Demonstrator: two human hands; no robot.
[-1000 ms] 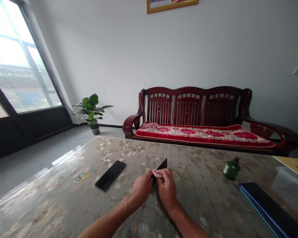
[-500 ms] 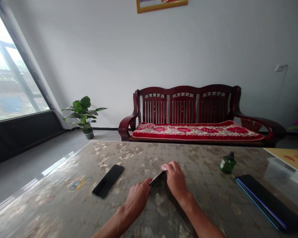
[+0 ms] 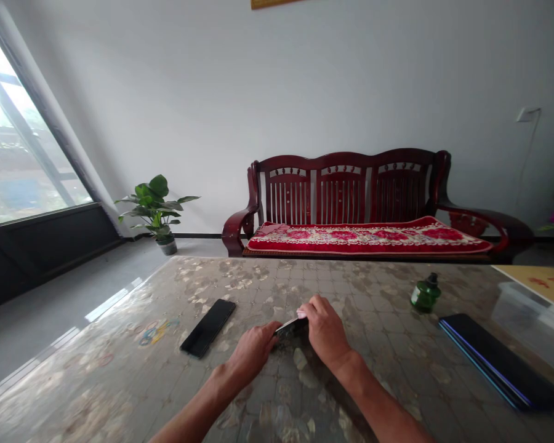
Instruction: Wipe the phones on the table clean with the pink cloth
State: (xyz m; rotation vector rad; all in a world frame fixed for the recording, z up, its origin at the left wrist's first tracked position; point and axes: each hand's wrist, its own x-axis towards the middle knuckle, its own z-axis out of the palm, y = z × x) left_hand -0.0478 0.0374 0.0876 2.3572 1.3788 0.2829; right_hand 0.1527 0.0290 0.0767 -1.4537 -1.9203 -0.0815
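Note:
Both my hands grip a black phone [image 3: 290, 326] low over the patterned table [image 3: 378, 369]. My left hand [image 3: 255, 349] pinches its near end with closed fingers. My right hand [image 3: 325, 329] is closed over its far end, with a small pink-white cloth or pad [image 3: 301, 315] pressed under the fingertips. Most of the phone is hidden by the hands; only a thin edge shows.
A second black phone [image 3: 208, 327] lies flat to the left. A small green bottle [image 3: 425, 293] stands at the right, with a dark tablet-like slab [image 3: 498, 360] and a clear box [image 3: 530, 311] beyond. A red wooden bench [image 3: 364, 212] and a potted plant [image 3: 159, 209] stand behind the table.
The held phone has come down from a steep tilt to nearly flat. My right hand slid from its near part to its far end. The camera turned right and down.

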